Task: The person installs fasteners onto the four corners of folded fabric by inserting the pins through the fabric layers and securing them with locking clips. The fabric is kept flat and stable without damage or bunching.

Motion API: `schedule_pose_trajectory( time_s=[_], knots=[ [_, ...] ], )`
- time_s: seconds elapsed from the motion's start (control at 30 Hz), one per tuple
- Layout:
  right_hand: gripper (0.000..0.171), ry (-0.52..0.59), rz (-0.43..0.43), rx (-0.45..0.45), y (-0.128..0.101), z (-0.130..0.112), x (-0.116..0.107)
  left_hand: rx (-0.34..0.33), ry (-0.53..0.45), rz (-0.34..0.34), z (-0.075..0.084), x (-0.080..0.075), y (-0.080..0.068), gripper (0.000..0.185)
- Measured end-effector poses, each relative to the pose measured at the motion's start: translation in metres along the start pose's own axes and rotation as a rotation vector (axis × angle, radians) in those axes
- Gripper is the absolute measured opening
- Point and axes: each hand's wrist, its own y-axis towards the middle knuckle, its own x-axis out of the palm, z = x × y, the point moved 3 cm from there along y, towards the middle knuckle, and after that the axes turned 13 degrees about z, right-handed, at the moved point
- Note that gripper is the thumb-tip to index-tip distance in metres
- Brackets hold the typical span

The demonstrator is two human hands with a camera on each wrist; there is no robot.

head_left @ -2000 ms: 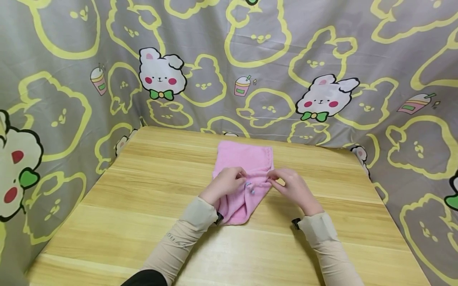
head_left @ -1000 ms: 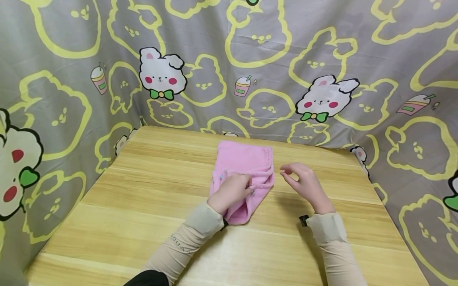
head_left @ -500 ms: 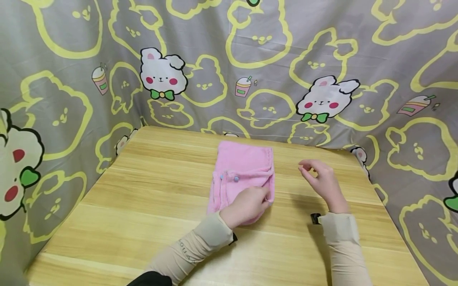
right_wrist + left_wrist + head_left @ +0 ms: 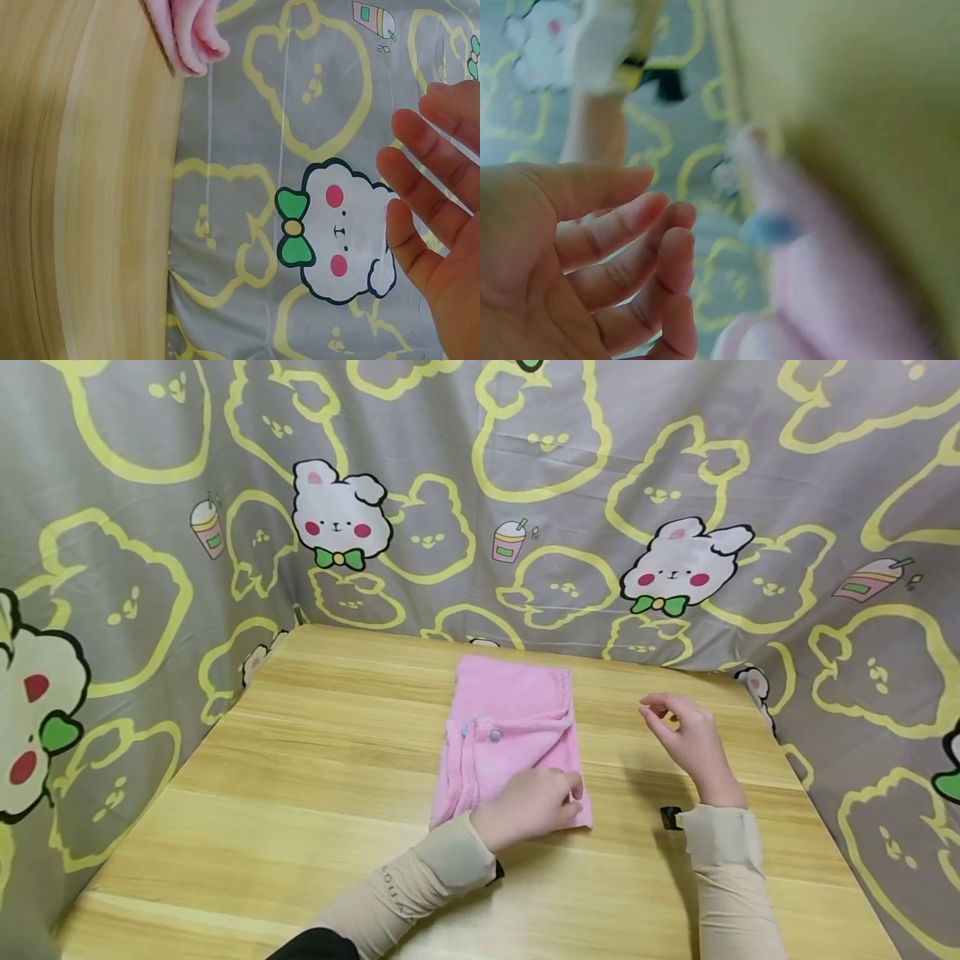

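A folded pink plush cloth (image 4: 513, 689) lies on the table, its near half creased into layers on the left side. Blue round buttons (image 4: 495, 736) show on the upper layer. My left hand (image 4: 528, 810) hovers over the cloth's near right corner. In the left wrist view its loosely bent fingers (image 4: 619, 274) hold nothing, and the blurred cloth (image 4: 840, 292) with a blue button is to their right. My right hand (image 4: 690, 739) is in the air right of the cloth, fingers loosely bent and holding nothing. The right wrist view shows the cloth's edge (image 4: 187, 34) apart from that hand.
The wooden table (image 4: 300, 777) extends to both sides of the cloth. A grey curtain (image 4: 450, 443) with yellow outlines and white bunny prints surrounds it at the back and sides. Small black devices (image 4: 671, 817) sit at both wrists.
The right hand has let go of the cloth and moved right. The left hand has moved right and nearer me, drawing the cloth's near right corner outward and flat, then releasing it.
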Motion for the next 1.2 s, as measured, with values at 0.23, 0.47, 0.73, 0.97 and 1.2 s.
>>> schedule_pose_trajectory(
  time_s=[0.23, 0.47, 0.73, 0.97, 1.2],
  knots=[
    [0.016, 0.035, 0.038, 0.025, -0.002, -0.003, -0.003, -0.128, -0.129, 0.072, -0.031, -0.058, 0.006, 0.009],
    [0.025, 0.080, -0.002, 0.002, 0.008, -0.020, 0.004, -0.268, -0.169, 0.169, -0.074, -0.107, 0.001, 0.013],
    [0.049, 0.168, -0.408, 0.069, 0.023, -0.045, 0.052, -0.396, -0.224, 0.242, -0.123, -0.137, -0.010, 0.021],
    [0.055, 0.253, -0.728, 0.029, 0.022, -0.065, 0.109, -0.512, -0.237, 0.271, -0.168, -0.153, -0.027, 0.031],
    [0.059, 0.190, -0.848, -0.077, 0.025, -0.080, 0.146, -0.646, -0.264, 0.308, -0.209, -0.168, -0.050, 0.038]
  ],
)
